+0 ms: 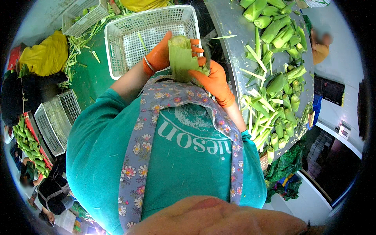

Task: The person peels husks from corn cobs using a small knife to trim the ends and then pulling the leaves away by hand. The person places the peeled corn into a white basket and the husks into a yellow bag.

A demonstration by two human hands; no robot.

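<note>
An ear of corn [181, 60] in its pale green husk is held up in front of my apron, its round cut end facing away from me. My left hand [159, 54], in an orange glove, grips it from the left side, with its fingertips showing past the far right of the husk. My right hand [214, 83], gloved in orange too, closes on the right side of the ear near its lower part. Dark blur beside the right fingers is too unclear to name. Just beyond the hands stands a white plastic basket [111, 62] with a thin green strip inside.
On my right runs a metal table [235, 58] heaped with husked-in corn ears [280, 84] and cut leaf strips. Green scraps [74, 64] litter the floor at left. More white crates [51, 129] and a yellow sack [49, 53] stand there. Other people work at both edges.
</note>
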